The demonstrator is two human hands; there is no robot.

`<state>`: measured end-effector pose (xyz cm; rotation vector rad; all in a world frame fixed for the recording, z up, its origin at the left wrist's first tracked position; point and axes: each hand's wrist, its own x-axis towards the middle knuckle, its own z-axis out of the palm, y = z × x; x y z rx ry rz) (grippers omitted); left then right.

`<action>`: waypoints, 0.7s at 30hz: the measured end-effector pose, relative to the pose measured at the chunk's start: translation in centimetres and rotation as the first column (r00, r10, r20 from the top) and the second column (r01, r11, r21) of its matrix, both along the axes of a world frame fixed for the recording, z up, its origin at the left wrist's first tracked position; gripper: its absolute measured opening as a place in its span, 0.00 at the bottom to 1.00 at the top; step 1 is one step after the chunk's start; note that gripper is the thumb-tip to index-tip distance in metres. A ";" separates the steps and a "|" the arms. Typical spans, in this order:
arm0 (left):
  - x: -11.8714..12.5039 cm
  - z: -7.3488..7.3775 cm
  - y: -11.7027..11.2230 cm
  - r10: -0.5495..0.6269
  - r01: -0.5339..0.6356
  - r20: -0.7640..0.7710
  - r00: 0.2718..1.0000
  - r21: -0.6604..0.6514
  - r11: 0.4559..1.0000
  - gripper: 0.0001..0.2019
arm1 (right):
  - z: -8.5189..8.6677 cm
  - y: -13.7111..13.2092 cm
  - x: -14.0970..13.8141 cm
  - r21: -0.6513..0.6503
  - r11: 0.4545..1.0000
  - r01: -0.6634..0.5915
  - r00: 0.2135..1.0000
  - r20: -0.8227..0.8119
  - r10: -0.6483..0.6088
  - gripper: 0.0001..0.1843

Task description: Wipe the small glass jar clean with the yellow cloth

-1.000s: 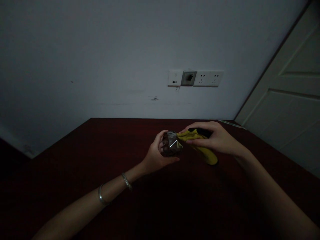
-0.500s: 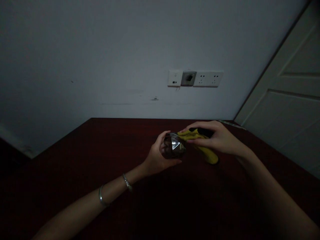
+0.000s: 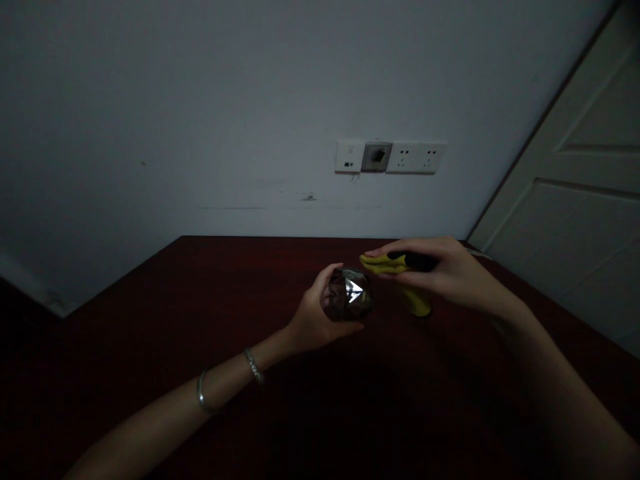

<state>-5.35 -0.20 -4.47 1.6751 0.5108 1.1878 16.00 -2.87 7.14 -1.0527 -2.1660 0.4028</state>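
My left hand (image 3: 315, 317) is wrapped round a faceted glass object (image 3: 349, 298), held above the dark red table (image 3: 210, 333); one facet catches the light. My right hand (image 3: 450, 273) pinches a folded yellow cloth (image 3: 387, 265), which hangs down below the palm. The cloth's tip sits just right of and above the glass, a small gap apart from it. Two bracelets circle my left wrist.
A white wall stands behind the table with a row of sockets (image 3: 391, 157). A pale panelled door (image 3: 580, 207) fills the right side. The room is dim and the near part of the table lies in shadow.
The yellow cloth was pressed against the glass; my right hand has lifted it up and to the right, off the glass. My left hand turned the glass slightly.
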 end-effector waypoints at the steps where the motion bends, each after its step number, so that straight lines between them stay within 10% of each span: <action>1: 0.0 0.0 -0.1 -0.001 0.001 0.003 1.000 0.003 1.000 0.47 | -0.1 0.0 -0.1 0.010 1.000 0.006 1.000 -0.004 -0.006 0.17; 21: 0.2 -0.2 0.9 0.004 -0.004 0.033 0.999 -0.023 1.000 0.48 | 0.3 -0.3 0.1 -0.068 0.994 -0.081 0.992 0.087 0.086 0.14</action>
